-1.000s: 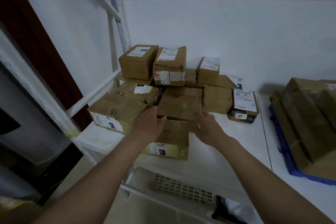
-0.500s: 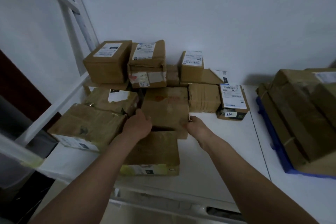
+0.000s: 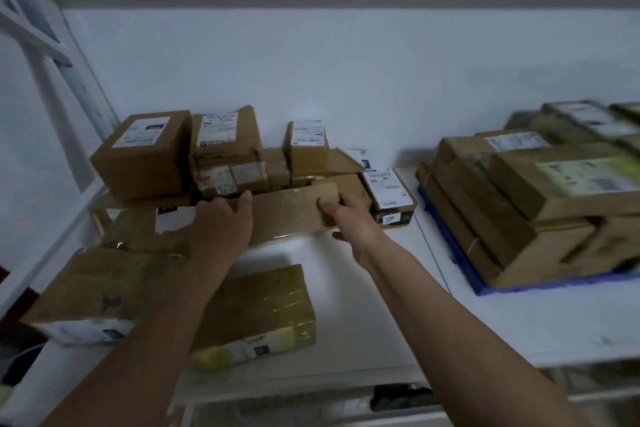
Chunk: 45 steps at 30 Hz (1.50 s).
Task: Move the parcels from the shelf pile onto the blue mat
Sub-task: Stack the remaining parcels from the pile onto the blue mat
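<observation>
A flat brown parcel (image 3: pixel 294 210) is gripped at both ends: the left hand (image 3: pixel 223 224) is curled over its left edge, and the right hand (image 3: pixel 346 218) is clamped on its right end, thumb on the top face and fingers beneath. The parcel is seen raised clear of the white shelf (image 3: pixel 381 322), its underside showing, in front of the remaining pile (image 3: pixel 225 156) against the back wall. It is judged that the lift is under way and the carry to the right is not yet made.

The blue mat (image 3: pixel 460 263) lies at the right of the shelf and is already loaded with a stack of parcels (image 3: pixel 536 198); only its front and left edges are visible. A small labelled box (image 3: pixel 389 192) stands between the held parcel and the mat, just beside the right hand. Two larger parcels lie near the shelf front: a taped parcel (image 3: pixel 259 308) under the arms and a long parcel (image 3: pixel 104 288) to the left.

For the step to be done well, the parcel is to be kept level and raised enough to pass above the labelled box before being moved right. The pile behind should not be brushed, as its upper boxes appear loosely stacked. Placement is best made on a flat top of the mat's stack, set squarely so that no overhang is left. Image blur prevents the stack's free space from being judged.
</observation>
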Tool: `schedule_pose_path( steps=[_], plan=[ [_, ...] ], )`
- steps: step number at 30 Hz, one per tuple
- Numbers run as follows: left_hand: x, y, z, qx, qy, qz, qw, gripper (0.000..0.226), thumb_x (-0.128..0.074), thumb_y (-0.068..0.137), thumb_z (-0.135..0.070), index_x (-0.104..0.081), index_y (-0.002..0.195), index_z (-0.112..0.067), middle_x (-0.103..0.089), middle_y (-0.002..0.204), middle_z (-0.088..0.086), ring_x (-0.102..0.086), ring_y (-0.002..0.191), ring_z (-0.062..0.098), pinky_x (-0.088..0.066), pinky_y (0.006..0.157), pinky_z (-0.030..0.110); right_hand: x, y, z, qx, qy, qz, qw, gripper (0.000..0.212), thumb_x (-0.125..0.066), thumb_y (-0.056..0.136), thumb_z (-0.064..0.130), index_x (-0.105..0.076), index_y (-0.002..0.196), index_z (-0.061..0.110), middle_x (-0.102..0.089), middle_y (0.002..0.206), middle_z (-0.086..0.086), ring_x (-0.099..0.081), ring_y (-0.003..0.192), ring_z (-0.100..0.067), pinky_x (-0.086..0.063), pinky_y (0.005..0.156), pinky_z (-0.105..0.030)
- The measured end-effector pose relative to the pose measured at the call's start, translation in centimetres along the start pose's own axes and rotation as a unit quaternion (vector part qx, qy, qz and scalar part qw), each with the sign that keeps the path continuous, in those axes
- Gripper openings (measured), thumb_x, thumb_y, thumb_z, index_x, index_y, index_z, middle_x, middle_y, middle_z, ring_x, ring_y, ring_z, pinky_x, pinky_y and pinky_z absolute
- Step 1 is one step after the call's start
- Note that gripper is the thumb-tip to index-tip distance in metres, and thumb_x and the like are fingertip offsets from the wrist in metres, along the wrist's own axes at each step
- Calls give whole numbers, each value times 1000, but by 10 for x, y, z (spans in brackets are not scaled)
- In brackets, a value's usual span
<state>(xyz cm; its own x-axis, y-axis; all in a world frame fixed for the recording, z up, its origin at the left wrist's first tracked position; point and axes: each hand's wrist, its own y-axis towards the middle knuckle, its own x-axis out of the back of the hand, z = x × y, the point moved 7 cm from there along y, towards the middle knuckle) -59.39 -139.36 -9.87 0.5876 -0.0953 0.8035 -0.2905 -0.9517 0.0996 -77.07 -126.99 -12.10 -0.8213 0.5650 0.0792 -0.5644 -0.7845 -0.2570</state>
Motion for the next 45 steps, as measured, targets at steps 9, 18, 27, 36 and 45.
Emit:
schedule_pose_path(
  steps=[9, 18, 27, 36, 45],
  plan=[
    [39, -23, -43, -107, -109, -37, 988, 71, -34, 93, -57, -62, 95, 9, -60, 90, 29, -60, 80, 37, -45, 65, 35, 21, -51, 31, 35, 53, -75, 995, 36, -56, 93, 34, -46, 121, 14, -55, 115, -5, -57, 102, -21, -51, 94, -49],
    [57, -65, -58, -152, -175, -78, 970, 52, -37, 97, -52, -52, 82, -4, -56, 92, 18, -49, 67, 17, -30, 50, 25, 47, -97, 43, 58, 100, -235, 965, 33, -45, 96, 44, -43, 96, 11, -45, 89, -1, -46, 80, -13, -49, 76, -41],
    [33, -77, -56, -57, -337, 13, 940, 38, -49, 94, -45, -60, 109, -12, -57, 115, 14, -55, 98, 25, -36, 67, 29, 66, -125, 46, 121, 99, -275, 949, 18, -46, 94, 30, -49, 104, 15, -46, 115, -9, -45, 90, -17, -35, 59, -28],
    [9, -84, -109, -90, -429, 97, 893, 22, -49, 98, -34, -62, 114, -28, -63, 100, -9, -58, 91, 8, -46, 72, 26, 114, -113, 61, 136, 93, -222, 961, 49, -41, 72, 35, -58, 117, 29, -49, 129, -4, -50, 117, -20, -42, 103, -47],
    [-41, -80, -208, -90, -469, 88, 874, 9, -57, 94, -25, -52, 98, -32, -63, 108, -3, -61, 103, 19, -49, 93, 42, 221, -94, 119, 194, -19, -200, 960, 39, -32, 94, 1, -59, 115, 20, -57, 112, 0, -51, 105, -16, -41, 97, -34]
  ],
)
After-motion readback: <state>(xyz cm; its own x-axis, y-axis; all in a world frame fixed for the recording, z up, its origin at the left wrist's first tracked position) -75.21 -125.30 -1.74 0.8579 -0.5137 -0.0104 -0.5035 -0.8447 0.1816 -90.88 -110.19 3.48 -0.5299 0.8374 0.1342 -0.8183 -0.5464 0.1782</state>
